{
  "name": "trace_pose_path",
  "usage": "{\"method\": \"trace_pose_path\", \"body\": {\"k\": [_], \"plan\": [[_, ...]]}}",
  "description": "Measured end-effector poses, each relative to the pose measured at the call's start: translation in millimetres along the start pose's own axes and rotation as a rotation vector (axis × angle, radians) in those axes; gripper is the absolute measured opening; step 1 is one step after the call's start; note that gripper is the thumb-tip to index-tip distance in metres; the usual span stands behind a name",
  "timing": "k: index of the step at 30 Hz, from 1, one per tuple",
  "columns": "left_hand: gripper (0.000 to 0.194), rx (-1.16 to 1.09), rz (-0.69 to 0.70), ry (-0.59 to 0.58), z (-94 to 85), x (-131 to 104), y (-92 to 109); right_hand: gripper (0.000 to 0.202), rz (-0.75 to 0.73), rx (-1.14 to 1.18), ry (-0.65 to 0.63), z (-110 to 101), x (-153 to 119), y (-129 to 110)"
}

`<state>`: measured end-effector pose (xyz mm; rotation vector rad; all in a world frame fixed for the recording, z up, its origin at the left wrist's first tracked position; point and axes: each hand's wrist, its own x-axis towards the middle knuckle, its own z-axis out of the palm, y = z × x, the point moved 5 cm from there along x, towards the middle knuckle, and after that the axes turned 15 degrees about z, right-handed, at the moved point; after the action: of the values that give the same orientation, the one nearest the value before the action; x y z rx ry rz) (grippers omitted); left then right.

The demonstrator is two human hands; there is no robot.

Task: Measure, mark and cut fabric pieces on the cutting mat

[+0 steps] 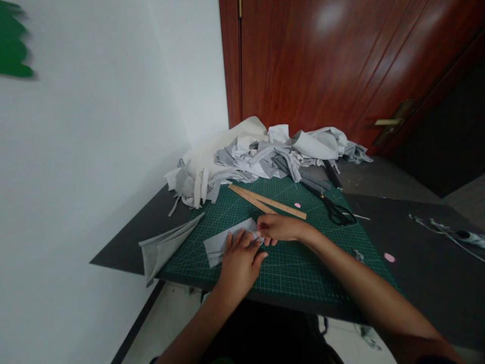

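Observation:
A small grey piece of fabric (216, 247) lies on the green cutting mat (295, 270), in front of me. My left hand (240, 258) rests on it with the fingers spread and pressing it down. At the fabric's right end, my right hand (273, 228) is closed, thumb and fingers pinched together at the edge. What exactly sits between those fingertips is partly hidden, though the fabric's edge runs into them. Just beyond the hands are two wooden rulers (282, 203), crossed at a narrow angle.
Black-handled scissors (338, 211) lie on the mat's right side. A heap of grey and white cloth scraps (261, 154) fills the back by the door. Folded grey fabric (166, 247) hangs over the left edge. Pink chalk pieces (389, 258) and a cable (447, 235) are on the right.

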<state>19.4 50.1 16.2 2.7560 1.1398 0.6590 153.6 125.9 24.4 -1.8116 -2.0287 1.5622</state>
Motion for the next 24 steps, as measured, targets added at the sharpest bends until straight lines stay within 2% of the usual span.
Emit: {"method": "trace_pose_path", "body": {"k": [3,7,10,18,24], "plan": [[0.026,0.000,-0.007,0.015,-0.5,0,0,0.011,-0.070,0.123,-0.056,1,2,1],[0.027,-0.016,-0.002,0.037,-2.0,0,0,0.011,-0.153,0.061,-0.052,5,9,4],[0.026,-0.033,0.001,0.059,-3.5,1,0,0.018,-0.184,0.060,-0.061,7,12,5],[0.030,-0.015,-0.011,0.117,-5.6,2,-10,0.011,-0.132,0.316,-0.124,7,8,10],[0.006,0.107,0.025,0.118,-2.0,-1,-7,0.033,-0.110,0.462,-0.207,11,2,8]]}}
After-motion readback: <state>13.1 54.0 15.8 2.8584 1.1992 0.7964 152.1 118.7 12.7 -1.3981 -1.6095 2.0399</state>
